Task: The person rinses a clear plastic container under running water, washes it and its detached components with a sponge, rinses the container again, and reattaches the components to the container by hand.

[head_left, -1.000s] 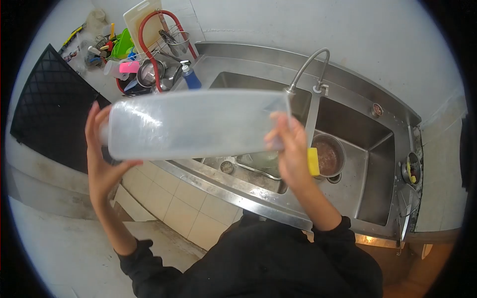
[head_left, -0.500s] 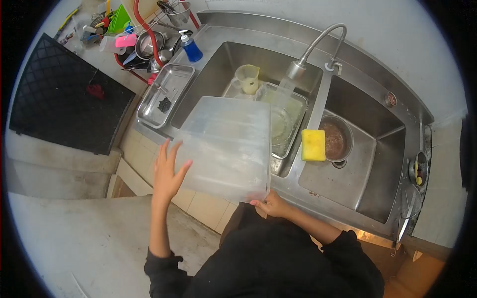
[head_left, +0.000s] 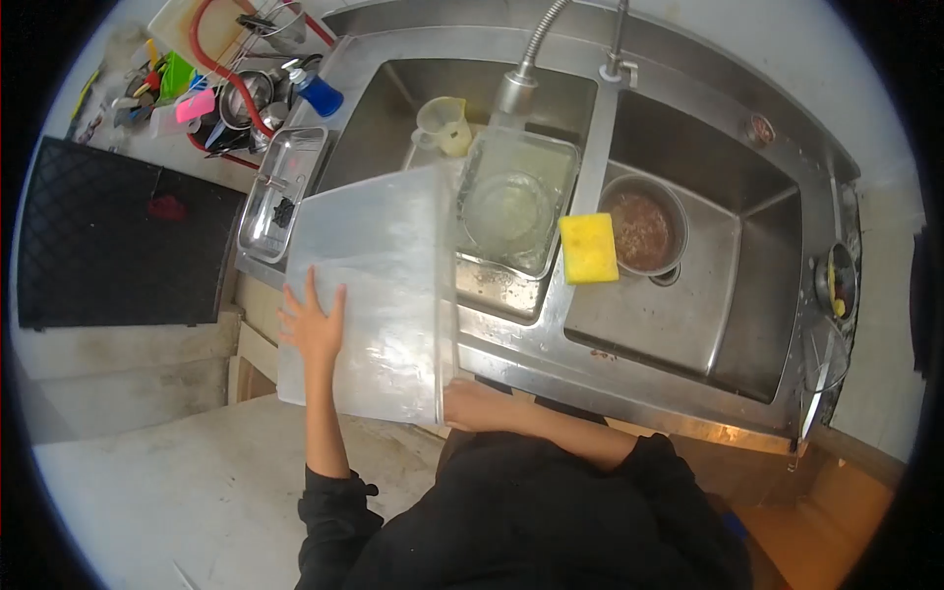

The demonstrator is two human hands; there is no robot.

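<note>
A large translucent plastic container [head_left: 379,270] is held tilted in front of the left sink basin. My left hand [head_left: 313,320] lies against its face near the left side, with the fingers spread. At its lower right corner, my right hand [head_left: 472,405] is closed on the edge; the fingertips are hidden behind the container. Beyond it in the left basin are a rectangular tray [head_left: 541,167] with a round clear dish [head_left: 506,211] and a plastic measuring jug [head_left: 444,128].
A yellow sponge [head_left: 588,248] rests on the divider beside a metal pot [head_left: 644,224] in the right basin. The faucet head [head_left: 516,93] hangs over the left basin. Left are a steel tray [head_left: 280,192] and a blue soap bottle [head_left: 317,93].
The container has shifted left and turned more upright, uncovering more of the left basin. My left hand now lies on its face, and my right hand has moved left with it. The view has shifted.
</note>
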